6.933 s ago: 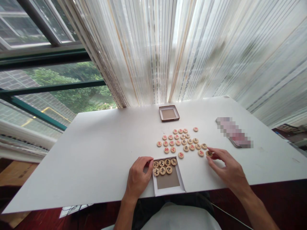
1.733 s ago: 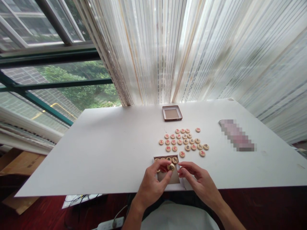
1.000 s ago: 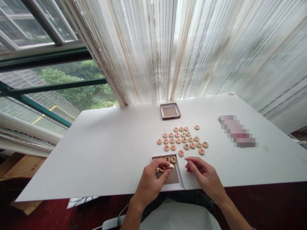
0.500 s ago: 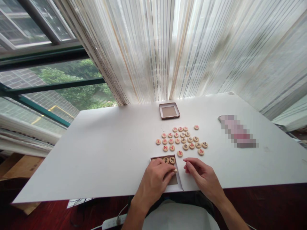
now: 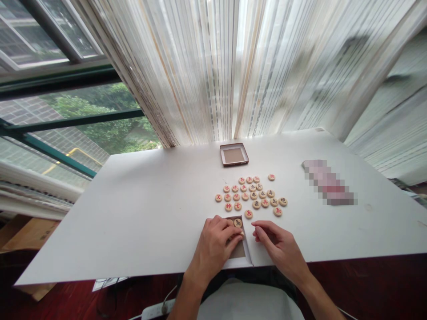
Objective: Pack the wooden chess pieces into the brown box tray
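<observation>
My left hand (image 5: 216, 240) reaches over a shallow open box (image 5: 247, 255) at the table's front edge. Its thumb and index finger pinch a round wooden Chinese chess piece (image 5: 241, 234), seen edge-on just inside the right wall. Behind those fingers a black-marked piece (image 5: 237, 222) lies face up in the box's far corner; my hand covers much of the box's left side. Right of the box, my right hand (image 5: 278, 246) hovers with loosely curled fingers, thumb and index tips slightly apart and nothing visible between them. Nearest to it is a red-marked piece (image 5: 248, 214) on the table.
Several red- and black-marked chess pieces (image 5: 245, 196) lie spread beyond the box on the white table (image 5: 133, 213). Farther back stands a box lid (image 5: 233, 155). A blurred-out pinkish object (image 5: 328, 182) lies at the right. Striped curtains (image 5: 213, 71) hang behind the table.
My left hand has shifted slightly within the box, still pinching the piece, and now covers more of the far row. My right hand stays nearly where it was. The view has moved slightly.
</observation>
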`<state>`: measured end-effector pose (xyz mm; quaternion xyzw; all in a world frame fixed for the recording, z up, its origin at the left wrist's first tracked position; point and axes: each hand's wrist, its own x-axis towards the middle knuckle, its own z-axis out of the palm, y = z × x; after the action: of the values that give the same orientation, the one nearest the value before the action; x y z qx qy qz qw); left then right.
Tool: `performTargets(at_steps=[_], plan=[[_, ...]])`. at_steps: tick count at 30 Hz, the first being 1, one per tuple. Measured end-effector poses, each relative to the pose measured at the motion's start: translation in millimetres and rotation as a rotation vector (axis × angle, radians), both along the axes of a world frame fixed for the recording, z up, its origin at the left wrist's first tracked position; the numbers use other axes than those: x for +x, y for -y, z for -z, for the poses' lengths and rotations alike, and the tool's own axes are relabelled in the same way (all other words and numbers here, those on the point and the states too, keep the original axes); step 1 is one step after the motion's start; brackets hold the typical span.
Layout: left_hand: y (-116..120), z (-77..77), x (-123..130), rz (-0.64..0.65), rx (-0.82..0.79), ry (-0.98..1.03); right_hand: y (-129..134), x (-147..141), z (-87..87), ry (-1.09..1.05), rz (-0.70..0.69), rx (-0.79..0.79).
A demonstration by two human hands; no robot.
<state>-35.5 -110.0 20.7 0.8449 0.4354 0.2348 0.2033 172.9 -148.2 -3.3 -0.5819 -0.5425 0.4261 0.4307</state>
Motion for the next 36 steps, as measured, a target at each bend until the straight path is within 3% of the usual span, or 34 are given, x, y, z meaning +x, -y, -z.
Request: performTargets(at_steps=[24,36], plan=[[-4.1,8.1,1.1,-0.078,0.019,0.014,-0.8,0.2,-1.8,0.023,-0.007,0.003],[2.0,5.2,-1.6,-0.027,0.036,-0.004,-0.8,-0.4,-3.2,0.023,-0.004,0.013]])
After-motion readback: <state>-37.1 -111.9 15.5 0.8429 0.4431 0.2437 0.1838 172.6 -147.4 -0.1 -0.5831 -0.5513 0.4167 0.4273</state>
